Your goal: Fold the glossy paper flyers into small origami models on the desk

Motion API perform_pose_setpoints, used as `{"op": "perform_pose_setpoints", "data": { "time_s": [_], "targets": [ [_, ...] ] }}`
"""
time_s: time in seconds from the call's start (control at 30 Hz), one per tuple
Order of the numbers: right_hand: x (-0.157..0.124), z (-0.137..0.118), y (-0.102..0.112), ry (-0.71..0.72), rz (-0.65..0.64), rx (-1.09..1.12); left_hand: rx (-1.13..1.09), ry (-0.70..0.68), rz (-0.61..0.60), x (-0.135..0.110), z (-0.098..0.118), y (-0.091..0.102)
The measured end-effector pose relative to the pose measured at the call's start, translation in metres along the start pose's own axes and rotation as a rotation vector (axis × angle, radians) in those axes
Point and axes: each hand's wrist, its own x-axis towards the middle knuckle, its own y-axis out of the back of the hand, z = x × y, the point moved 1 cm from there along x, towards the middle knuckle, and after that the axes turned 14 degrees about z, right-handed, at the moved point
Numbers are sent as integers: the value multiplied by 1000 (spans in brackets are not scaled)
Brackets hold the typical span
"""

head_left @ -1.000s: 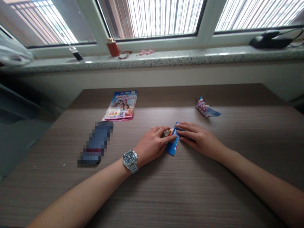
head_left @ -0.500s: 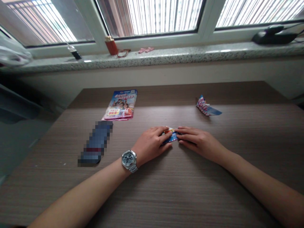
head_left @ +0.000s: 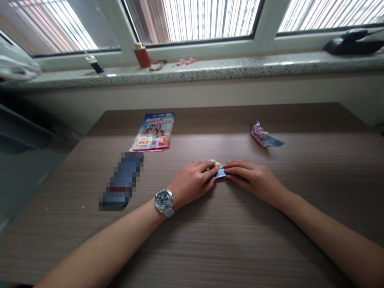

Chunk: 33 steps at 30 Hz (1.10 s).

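Observation:
A small folded piece of printed paper (head_left: 221,172), blue and white with some orange, lies on the table between my two hands. My left hand (head_left: 196,178), with a silver watch (head_left: 164,199) on its wrist, grips the paper's left side, and its fingers cover much of it. From the right, my right hand (head_left: 253,176) pinches the other edge between thumb and fingertips. Farther back on the right stands another folded paper piece (head_left: 264,136), blue and pink, shaped with pointed ends; neither hand touches it.
A stack of printed flyers (head_left: 156,132) lies at the back left of the brown table (head_left: 192,248). Nearer sits a dark pixelated object (head_left: 123,182). On the stone windowsill (head_left: 228,72) are a red container (head_left: 142,56), pink bits (head_left: 186,61) and a black device (head_left: 354,43).
My left thumb and fingers have drawn closer together on the folded paper. The right fingers have shifted slightly over its edge. The view has moved a little.

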Motion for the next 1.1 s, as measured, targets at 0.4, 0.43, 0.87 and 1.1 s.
{"op": "perform_pose_setpoints", "data": {
  "time_s": [0.4, 0.43, 0.87, 1.1],
  "targets": [
    [3, -8, 3, 81, 114, -109, -14, 52, 77, 2, 3, 0],
    [3, -9, 4, 99, 129, -125, -23, 68, 88, 2, 3, 0],
    [0, -23, 1, 302, 112, -377, -160, 202, 225, 4, 1, 0],
    [1, -30, -3, 209, 71, -319, -207, 185, 228, 7, 8, 2]
  ]
}}
